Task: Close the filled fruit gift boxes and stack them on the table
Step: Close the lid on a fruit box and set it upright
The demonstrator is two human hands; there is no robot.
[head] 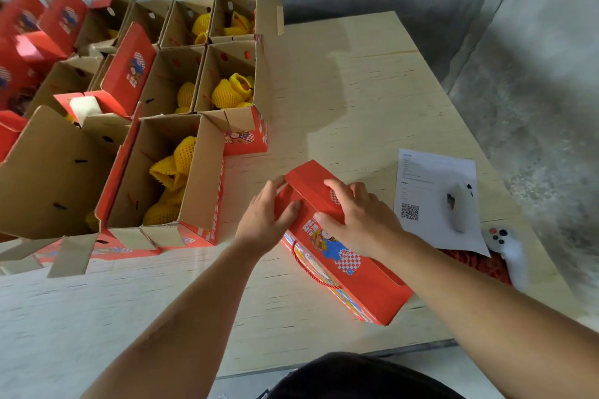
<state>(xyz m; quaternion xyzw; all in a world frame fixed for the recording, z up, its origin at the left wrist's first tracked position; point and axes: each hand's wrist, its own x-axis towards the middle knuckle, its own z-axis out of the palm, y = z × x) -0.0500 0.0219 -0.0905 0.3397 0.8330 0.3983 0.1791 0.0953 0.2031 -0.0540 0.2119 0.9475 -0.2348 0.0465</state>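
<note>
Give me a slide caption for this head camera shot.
Both hands press a red gift box shut beside open fruit-filled boxes.

Both my arms reach forward, bare. My left hand [264,215] lies flat, fingers straight, thumb spread. My right hand [358,217] arches, fingers bent down, pressing.
</note>
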